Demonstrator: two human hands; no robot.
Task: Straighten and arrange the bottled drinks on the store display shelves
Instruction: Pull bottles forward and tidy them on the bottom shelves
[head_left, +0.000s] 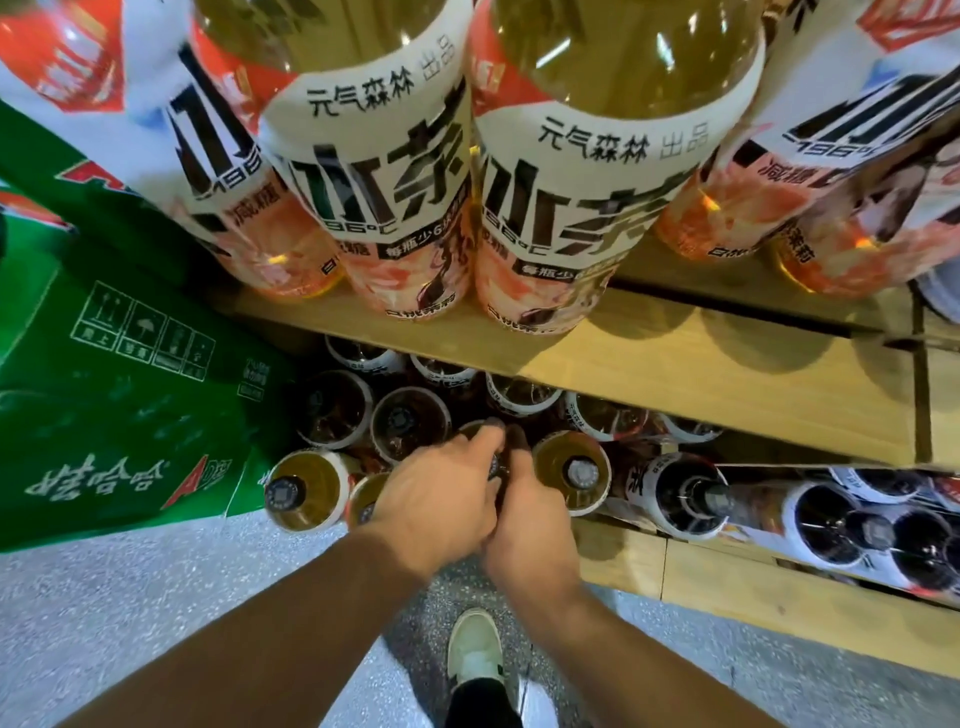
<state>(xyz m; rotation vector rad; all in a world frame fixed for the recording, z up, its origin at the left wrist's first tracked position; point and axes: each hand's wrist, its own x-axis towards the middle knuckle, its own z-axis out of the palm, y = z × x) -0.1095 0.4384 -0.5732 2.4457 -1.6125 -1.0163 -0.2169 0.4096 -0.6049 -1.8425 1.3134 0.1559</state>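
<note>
A downward view over a low store shelf. At far left, a stack of green cardboard cartons (119, 374) printed with white handling symbols stands on the floor, pressed against the shelf end. Beside it, on the lowest shelf, bottled tea drinks (400, 423) stand upright in tight rows, seen from their caps; amber ones sit at the front, darker ones behind. The left hand (441, 499) reaches down with its fingers curled around the cap and neck of a front-row bottle (475, 432). The right hand (524, 519) presses in just beside it, fingers bent toward the same bottle; whether it truly grips is hidden by the left hand. Both hands there likely serve to turn or nudge the bottle into line. Above, large cream-labelled bottles (597, 156) stand at the edge of a pale wooden shelf (701, 364). To the right, more dark bottles fill the lower tier. Below lies grey speckled floor (156, 597) and one pale shoe (475, 649).
</note>
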